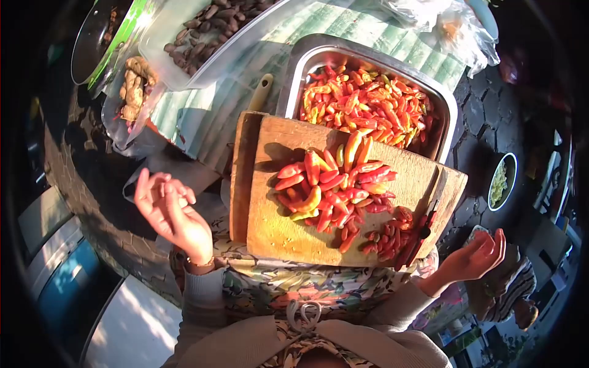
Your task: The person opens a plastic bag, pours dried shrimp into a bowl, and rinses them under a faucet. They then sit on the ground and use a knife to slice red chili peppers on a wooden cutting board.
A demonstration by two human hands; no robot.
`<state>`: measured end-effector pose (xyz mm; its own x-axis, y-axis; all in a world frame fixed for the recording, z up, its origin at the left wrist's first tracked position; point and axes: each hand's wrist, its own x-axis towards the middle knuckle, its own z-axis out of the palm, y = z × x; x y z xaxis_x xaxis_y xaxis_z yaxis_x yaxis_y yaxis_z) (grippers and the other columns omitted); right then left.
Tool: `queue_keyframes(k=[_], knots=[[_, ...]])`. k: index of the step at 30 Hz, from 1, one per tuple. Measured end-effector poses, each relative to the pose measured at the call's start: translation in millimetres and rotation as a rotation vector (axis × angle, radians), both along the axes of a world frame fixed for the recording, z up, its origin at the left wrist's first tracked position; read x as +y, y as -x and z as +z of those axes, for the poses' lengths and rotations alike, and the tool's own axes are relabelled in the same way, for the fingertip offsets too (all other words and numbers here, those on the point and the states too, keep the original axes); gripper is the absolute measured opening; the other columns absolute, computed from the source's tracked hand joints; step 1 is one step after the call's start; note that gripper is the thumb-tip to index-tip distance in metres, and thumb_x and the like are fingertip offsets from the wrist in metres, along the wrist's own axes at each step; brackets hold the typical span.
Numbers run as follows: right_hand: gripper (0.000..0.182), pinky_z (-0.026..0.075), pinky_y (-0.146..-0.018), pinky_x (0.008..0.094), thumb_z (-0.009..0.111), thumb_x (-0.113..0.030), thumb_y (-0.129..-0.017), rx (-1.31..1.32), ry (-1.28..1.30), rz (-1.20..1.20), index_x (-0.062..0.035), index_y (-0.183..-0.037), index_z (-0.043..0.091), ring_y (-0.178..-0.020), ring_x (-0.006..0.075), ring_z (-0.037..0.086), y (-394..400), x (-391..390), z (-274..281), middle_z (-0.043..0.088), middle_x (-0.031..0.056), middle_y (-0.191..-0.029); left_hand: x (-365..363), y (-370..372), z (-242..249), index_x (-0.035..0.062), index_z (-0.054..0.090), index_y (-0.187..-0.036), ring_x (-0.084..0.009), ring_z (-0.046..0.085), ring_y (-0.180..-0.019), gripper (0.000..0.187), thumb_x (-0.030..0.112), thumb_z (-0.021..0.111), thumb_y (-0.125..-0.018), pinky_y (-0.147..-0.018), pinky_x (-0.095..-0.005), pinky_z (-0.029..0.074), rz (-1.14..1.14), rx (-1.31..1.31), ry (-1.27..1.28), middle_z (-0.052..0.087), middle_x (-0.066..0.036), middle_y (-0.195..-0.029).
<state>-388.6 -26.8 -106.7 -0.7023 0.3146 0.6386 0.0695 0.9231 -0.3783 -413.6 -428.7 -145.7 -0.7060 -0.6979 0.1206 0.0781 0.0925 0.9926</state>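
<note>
My left hand is raised to the left of the wooden cutting board, palm turned up and fingers loosely bent, holding nothing I can see. Off the board's right side, my right hand is lifted with its fingers stretched out and nothing in it. The board rests on my lap. A heap of red and orange chilies lies on it, with darker, smaller chili pieces near its lower right edge. A knife with a dark and red handle lies along the board's right side.
Beyond the board stands a metal tray full of chilies. A plastic container of dark brown pieces is at upper left, beside ginger-like roots. A pale handle sticks out behind the board. A bowl stands at right.
</note>
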Motion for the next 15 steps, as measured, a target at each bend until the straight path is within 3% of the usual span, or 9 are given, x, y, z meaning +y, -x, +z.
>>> queue_keyframes(k=[3,5,8,11,13,15], knots=[[0.027,0.046,-0.068,0.0242,0.054,0.003,-0.088,0.063,-0.002,-0.002,0.0044,-0.115,0.051,-0.074,0.0137,0.054,-22,8,-19,0.056,0.0106,-0.112,-4,-13,-3,0.0022,0.043,-0.125,-0.0059,0.043,-0.067,0.034,0.004,0.047,-0.091,-0.053,-0.0186,0.032,0.003,0.139,0.124,0.053,-0.003,-0.098],[0.027,0.045,-0.064,0.0243,0.054,0.002,-0.087,0.061,0.157,0.014,0.0044,-0.114,0.053,-0.068,0.0122,0.052,-35,6,-34,0.054,0.0129,-0.11,-8,-24,-4,-0.0003,0.043,-0.124,-0.0065,0.043,-0.067,0.032,0.003,0.044,-0.092,-0.054,-0.0189,0.034,-0.034,0.272,0.161,0.054,-0.004,-0.097],[0.021,0.04,-0.06,0.0212,0.054,0.0,-0.088,0.208,0.611,0.098,0.0044,-0.109,0.056,-0.069,0.0088,0.05,-54,-2,-41,0.06,0.0098,-0.096,-13,-46,-1,-0.0013,0.045,-0.12,-0.0075,0.042,-0.065,0.028,0.003,0.044,-0.092,-0.055,-0.0198,0.035,0.027,0.405,0.241,0.055,-0.006,-0.093],[0.017,0.04,-0.06,0.0208,0.058,-0.008,-0.089,-0.022,0.793,0.2,0.0015,-0.103,0.062,-0.068,0.0065,0.049,-56,-7,-45,0.061,0.0033,-0.087,-11,-49,-2,-0.0011,0.05,-0.112,-0.0064,0.043,-0.064,0.024,0.0,0.051,-0.088,-0.055,-0.0197,0.036,0.013,0.391,0.349,0.055,-0.004,-0.088],[0.012,0.04,-0.059,0.0258,0.061,-0.008,-0.084,-0.111,0.327,0.238,-0.0033,-0.094,0.067,-0.063,0.0117,0.049,-56,-23,-29,0.056,0.0051,-0.076,-2,-54,1,0.0,0.05,-0.112,-0.0066,0.047,-0.072,0.025,-0.001,0.054,-0.088,-0.061,-0.0191,0.04,-0.181,0.35,0.248,0.053,-0.004,-0.09],[0.014,0.044,-0.06,0.0288,0.065,-0.009,-0.079,-0.073,0.295,0.254,-0.0035,-0.091,0.067,-0.063,0.0177,0.053,-58,-37,-20,0.059,0.0081,-0.076,16,-64,1,-0.0002,0.054,-0.105,-0.0037,0.047,-0.071,0.018,0.001,0.056,-0.088,-0.059,-0.0165,0.039,-0.358,0.332,0.21,0.054,-0.001,-0.086]])
